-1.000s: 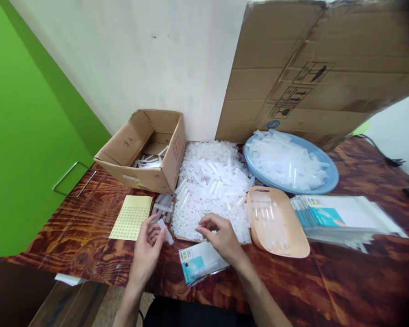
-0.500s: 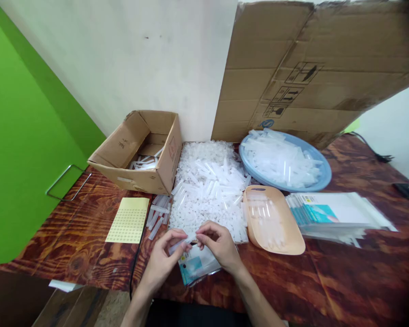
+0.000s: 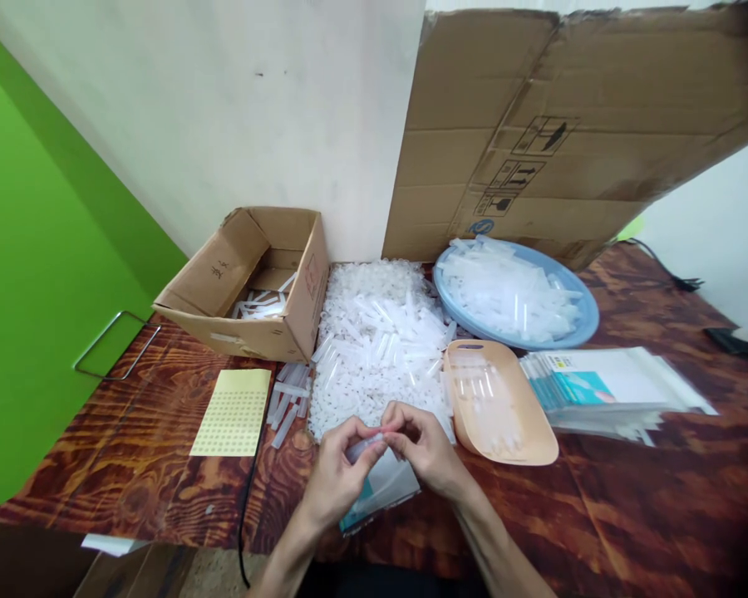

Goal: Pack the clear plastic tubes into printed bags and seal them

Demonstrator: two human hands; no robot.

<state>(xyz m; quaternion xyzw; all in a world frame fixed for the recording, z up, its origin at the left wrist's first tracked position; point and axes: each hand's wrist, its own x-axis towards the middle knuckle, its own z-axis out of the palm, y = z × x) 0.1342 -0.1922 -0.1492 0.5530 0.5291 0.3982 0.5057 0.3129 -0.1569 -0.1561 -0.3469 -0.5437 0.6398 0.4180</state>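
A short translucent plastic tube (image 3: pixel 362 448) lies in the curled fingers of my left hand (image 3: pixel 337 477). At the tube's right end, the thumb and fingers of my right hand (image 3: pixel 427 453) are pinched closed, touching my left fingertips. Whether a small part sits between those fingertips is hidden. Below both hands, a clear packet with a teal and white card (image 3: pixel 383 486) lies flat on the table. Just beyond them spreads a pile of small white plastic pieces (image 3: pixel 374 390), with loose tubes (image 3: pixel 386 349) on top.
An open cardboard box (image 3: pixel 255 336) with some tubes stands left of the pile; a yellow sticker sheet (image 3: pixel 233 415) lies before it. On the right are a peach tray (image 3: pixel 536 428) of tubes, a blue basin (image 3: pixel 589 320) heaped with tubes, and stacked packets (image 3: pixel 623 382). A large carton (image 3: pixel 461 108) stands behind.
Both hands have shifted right and slightly down in view, closing together around the tube's end. The tube stays in my left hand. The camera view has moved slightly.
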